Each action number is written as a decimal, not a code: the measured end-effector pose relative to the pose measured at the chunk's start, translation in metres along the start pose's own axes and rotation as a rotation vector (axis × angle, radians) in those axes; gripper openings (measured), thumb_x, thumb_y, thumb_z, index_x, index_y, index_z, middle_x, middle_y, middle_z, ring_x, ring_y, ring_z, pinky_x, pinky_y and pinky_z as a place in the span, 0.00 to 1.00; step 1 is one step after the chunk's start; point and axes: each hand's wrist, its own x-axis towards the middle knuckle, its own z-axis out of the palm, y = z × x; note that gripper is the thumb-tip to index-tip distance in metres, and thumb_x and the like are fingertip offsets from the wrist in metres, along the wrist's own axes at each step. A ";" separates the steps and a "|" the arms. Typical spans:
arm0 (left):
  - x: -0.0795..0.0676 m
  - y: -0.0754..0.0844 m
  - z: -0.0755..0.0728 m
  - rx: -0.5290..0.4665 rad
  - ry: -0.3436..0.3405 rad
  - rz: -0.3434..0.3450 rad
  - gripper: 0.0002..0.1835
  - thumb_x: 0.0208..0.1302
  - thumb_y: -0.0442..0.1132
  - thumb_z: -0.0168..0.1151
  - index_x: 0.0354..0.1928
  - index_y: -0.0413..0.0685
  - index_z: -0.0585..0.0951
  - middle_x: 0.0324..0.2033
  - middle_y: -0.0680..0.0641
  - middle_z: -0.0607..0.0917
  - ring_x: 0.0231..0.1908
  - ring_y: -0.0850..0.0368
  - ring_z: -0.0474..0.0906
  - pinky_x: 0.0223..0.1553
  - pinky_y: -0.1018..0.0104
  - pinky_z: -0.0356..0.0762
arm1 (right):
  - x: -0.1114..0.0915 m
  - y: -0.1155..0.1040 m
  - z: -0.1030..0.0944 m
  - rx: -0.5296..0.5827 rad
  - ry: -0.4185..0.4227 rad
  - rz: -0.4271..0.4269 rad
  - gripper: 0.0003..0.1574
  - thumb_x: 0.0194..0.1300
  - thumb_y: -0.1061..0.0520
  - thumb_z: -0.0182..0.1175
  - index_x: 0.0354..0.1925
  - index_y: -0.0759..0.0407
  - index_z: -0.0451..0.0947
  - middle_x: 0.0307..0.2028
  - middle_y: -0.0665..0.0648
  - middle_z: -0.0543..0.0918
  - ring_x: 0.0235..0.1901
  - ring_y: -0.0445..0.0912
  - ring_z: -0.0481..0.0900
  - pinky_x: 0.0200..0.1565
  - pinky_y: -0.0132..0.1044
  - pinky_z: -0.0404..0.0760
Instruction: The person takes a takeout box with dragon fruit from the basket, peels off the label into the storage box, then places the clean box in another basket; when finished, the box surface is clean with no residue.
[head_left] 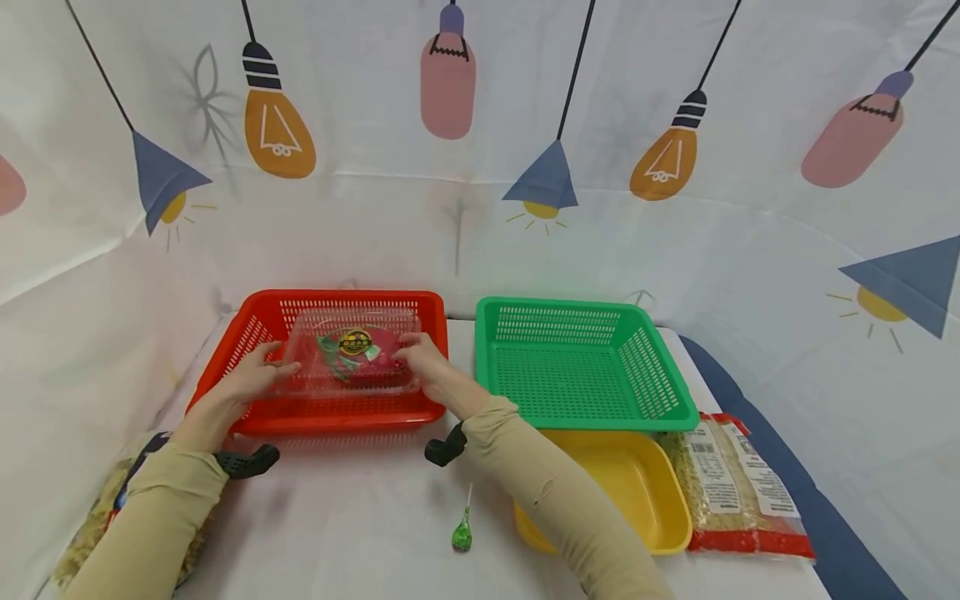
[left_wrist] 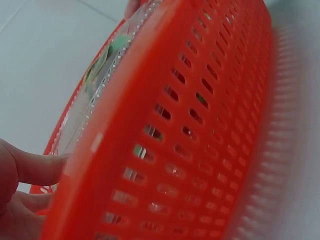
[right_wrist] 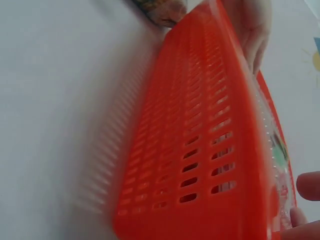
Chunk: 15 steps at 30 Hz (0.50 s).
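Note:
A clear plastic fruit box (head_left: 307, 337) with a pink and green label lies inside the red basket (head_left: 330, 425). My left hand (head_left: 251, 375) is at the box's left side, thumb and fingers spread apart. In the left wrist view its straight thumb (left_wrist: 42, 169) reaches over the basket rim. At the box's right end is my right hand (head_left: 431, 367), its fingertips right at the edge. The right wrist view shows its thumb and fingers (right_wrist: 310, 186) apart beside the rim. The basket wall hides most of the box from both wrist views.
To the right stands a green basket (head_left: 570, 379), with a yellow tray (head_left: 615, 475) in front, partly behind my right sleeve. A grain bag (head_left: 727, 475) lies at far right, another bag (head_left: 93, 525) at left. A green lollipop (head_left: 462, 533) lies near the front.

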 end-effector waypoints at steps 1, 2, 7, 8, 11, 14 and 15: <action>0.000 -0.001 -0.001 -0.002 -0.001 0.002 0.46 0.77 0.49 0.49 0.77 0.33 0.33 0.70 0.25 0.55 0.62 0.33 0.63 0.67 0.39 0.65 | 0.000 0.001 0.000 -0.019 -0.007 -0.007 0.26 0.70 0.63 0.54 0.64 0.52 0.65 0.57 0.58 0.71 0.45 0.49 0.71 0.46 0.43 0.77; 0.000 -0.002 -0.001 -0.005 -0.002 0.005 0.45 0.77 0.48 0.49 0.77 0.33 0.33 0.70 0.25 0.55 0.62 0.33 0.63 0.67 0.39 0.65 | 0.000 0.001 0.000 -0.039 -0.010 -0.016 0.26 0.70 0.64 0.54 0.63 0.52 0.65 0.57 0.59 0.71 0.42 0.49 0.71 0.40 0.40 0.75; -0.001 -0.002 0.000 -0.025 0.022 0.022 0.44 0.77 0.47 0.50 0.77 0.35 0.36 0.70 0.26 0.58 0.61 0.35 0.65 0.65 0.43 0.69 | 0.001 0.006 0.000 -0.086 0.006 -0.079 0.27 0.70 0.68 0.52 0.64 0.54 0.65 0.59 0.62 0.71 0.27 0.46 0.66 0.27 0.36 0.63; -0.001 -0.002 0.000 -0.034 0.031 0.023 0.44 0.77 0.47 0.50 0.78 0.37 0.36 0.69 0.26 0.58 0.61 0.35 0.66 0.65 0.44 0.69 | 0.001 0.007 0.000 -0.087 0.012 -0.091 0.28 0.69 0.69 0.52 0.64 0.54 0.64 0.59 0.62 0.71 0.25 0.46 0.64 0.26 0.36 0.63; -0.004 -0.001 -0.001 -0.029 0.054 0.032 0.43 0.77 0.46 0.49 0.78 0.39 0.37 0.69 0.26 0.59 0.61 0.35 0.66 0.63 0.46 0.72 | 0.000 0.008 0.001 -0.079 0.026 -0.107 0.30 0.68 0.70 0.52 0.66 0.52 0.65 0.57 0.63 0.72 0.22 0.47 0.63 0.28 0.38 0.65; -0.009 0.000 -0.001 -0.007 0.060 0.050 0.43 0.77 0.47 0.49 0.78 0.39 0.37 0.68 0.26 0.60 0.59 0.36 0.66 0.59 0.49 0.75 | -0.005 0.006 0.002 -0.066 0.032 -0.096 0.31 0.68 0.70 0.52 0.65 0.50 0.67 0.55 0.62 0.74 0.21 0.47 0.64 0.28 0.39 0.67; -0.011 0.001 -0.001 0.004 0.060 0.062 0.43 0.77 0.47 0.49 0.78 0.39 0.37 0.68 0.26 0.59 0.58 0.36 0.67 0.58 0.51 0.76 | -0.007 0.005 0.002 -0.062 0.034 -0.090 0.31 0.68 0.70 0.52 0.65 0.49 0.67 0.55 0.62 0.74 0.22 0.48 0.64 0.29 0.39 0.68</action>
